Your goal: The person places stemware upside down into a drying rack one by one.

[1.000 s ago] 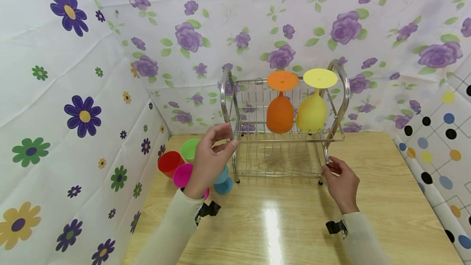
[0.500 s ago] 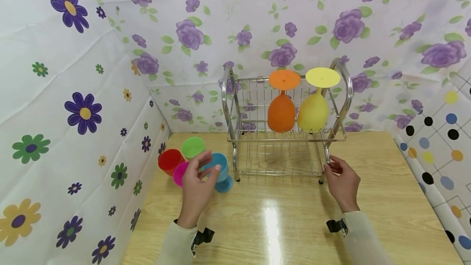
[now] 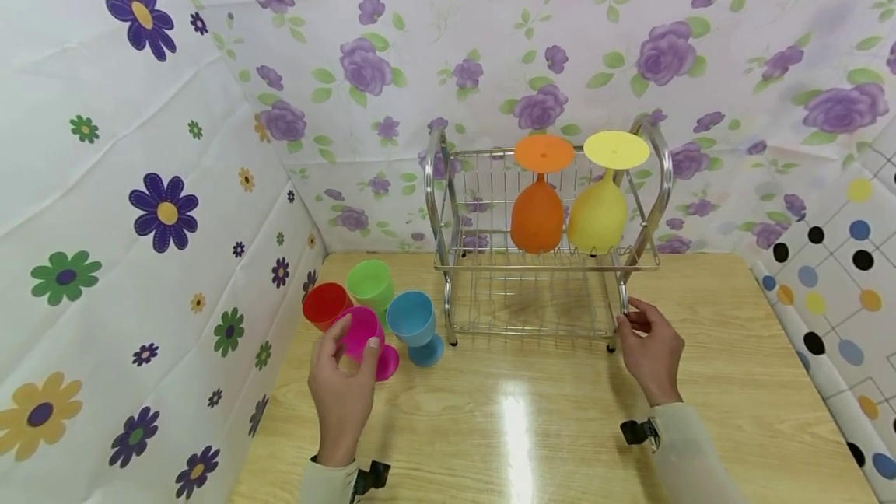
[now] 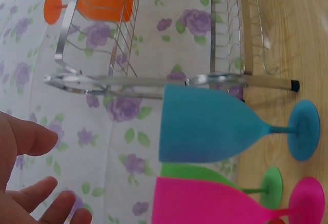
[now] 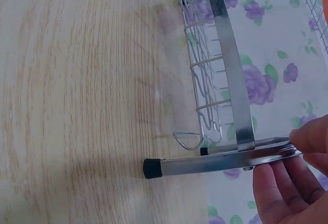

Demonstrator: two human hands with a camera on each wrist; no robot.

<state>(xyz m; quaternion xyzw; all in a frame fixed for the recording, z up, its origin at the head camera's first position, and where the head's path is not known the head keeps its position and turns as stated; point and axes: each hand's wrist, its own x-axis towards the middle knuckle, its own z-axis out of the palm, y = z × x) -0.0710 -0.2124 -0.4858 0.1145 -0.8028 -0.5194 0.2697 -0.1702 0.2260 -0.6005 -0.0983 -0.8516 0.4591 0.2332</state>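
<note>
- Pale wooden table [image 3: 476, 426] carries everything; on its near part shines a bright streak. I take 12 o'clock as toward the far wall, as in the head view.
- Left hand [image 3: 341, 403]: thumb and fingers stand apart and hold nothing. The left wrist view shows a gap between them and the goblets; their curved spread would suit a bowl's width, I judge.
- Right hand [image 3: 651, 352]: thumb and fingers are clamped on a metal leg [image 5: 195, 166] at its 11 o'clock, probably so that the rack does not slide.
- Pink goblet [image 3: 362, 325] stands upright at 1 o'clock from the left hand: plain strong colour, deep bowl, thin stem, flat round foot.
- Blue goblet [image 3: 411, 321], upright, is at its 2 o'clock; red goblet [image 3: 325, 307] at its 10; green goblet [image 3: 369, 282], upright, at its 12. They are grouped closely, perhaps for easy reach.
- Rack [image 3: 546, 266], at 2 o'clock from the left hand, is of shiny wire with two levels.
- Orange goblet [image 3: 537, 216] and yellow goblet [image 3: 597, 216] sit upside down on the upper level, perhaps because the wide mouth rests steadier.
- Flowered cloth [image 3: 434, 29] covers the wall behind.
</note>
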